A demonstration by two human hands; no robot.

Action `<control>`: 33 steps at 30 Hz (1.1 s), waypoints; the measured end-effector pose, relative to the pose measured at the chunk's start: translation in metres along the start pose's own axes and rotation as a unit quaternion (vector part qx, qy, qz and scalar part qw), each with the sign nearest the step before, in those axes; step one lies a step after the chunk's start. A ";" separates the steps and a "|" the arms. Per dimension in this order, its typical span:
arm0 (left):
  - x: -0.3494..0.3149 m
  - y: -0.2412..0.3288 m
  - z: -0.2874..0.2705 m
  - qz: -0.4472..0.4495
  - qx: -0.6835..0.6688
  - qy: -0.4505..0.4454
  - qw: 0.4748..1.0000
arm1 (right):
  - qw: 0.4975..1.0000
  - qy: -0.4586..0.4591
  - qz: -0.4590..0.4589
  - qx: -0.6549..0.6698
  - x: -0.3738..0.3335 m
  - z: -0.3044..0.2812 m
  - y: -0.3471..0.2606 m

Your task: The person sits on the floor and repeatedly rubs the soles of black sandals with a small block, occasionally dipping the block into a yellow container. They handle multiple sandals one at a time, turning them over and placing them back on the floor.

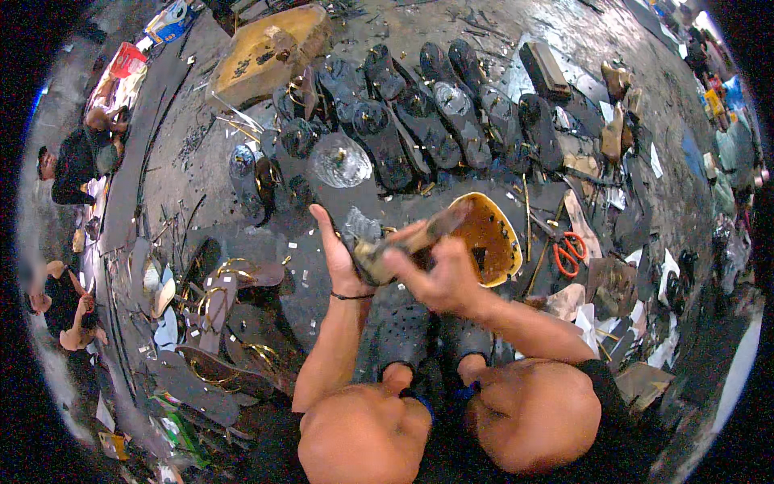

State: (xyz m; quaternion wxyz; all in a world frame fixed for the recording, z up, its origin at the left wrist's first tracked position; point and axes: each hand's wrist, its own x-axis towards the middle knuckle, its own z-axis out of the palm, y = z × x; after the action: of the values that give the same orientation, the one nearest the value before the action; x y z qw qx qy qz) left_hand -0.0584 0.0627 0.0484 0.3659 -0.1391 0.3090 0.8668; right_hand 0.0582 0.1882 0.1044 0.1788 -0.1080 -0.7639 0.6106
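Note:
My left hand (343, 256) holds a dark shoe sole (351, 198) from below, its toe end pointing away from me. A shiny wet patch covers the far end of that sole. In my right hand (447, 278) is a flat tan brush (415, 239), blurred by motion, with its tip at the sole's near end. Just right of the brush stands a pale tub (516, 242) of amber glue, with dark smears on its inner wall.
Several dark soles (431, 121) lie in rows beyond my hands. A yellow-brown block (270, 52) stands at the far left. Red-handled scissors (571, 252) rest right of the tub. Sandals with gold straps (214, 310) and scraps litter the left. Other people (76, 165) sit at the left edge.

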 end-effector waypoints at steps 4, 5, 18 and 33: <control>-0.004 0.012 0.001 0.058 0.052 -0.026 0.997 | 0.991 0.064 0.102 -0.056 0.027 -0.026 0.054; -0.005 0.006 0.007 0.051 0.046 -0.012 0.998 | 0.995 0.052 0.083 -0.032 0.029 -0.018 0.037; 0.128 0.175 -0.046 0.144 -0.098 -0.068 0.982 | 0.992 0.054 0.115 -0.022 -0.016 -0.035 0.040; -0.054 0.075 -0.105 0.345 0.748 0.150 0.547 | 0.855 0.017 0.116 -0.505 -0.045 -0.115 0.124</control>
State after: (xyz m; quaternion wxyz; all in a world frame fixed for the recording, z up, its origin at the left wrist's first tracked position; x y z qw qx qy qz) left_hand -0.0728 -0.0745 0.0251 -0.0410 0.1740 0.9200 0.3489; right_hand 0.1391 0.3027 -0.0003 0.0406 -0.2817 -0.9461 0.1547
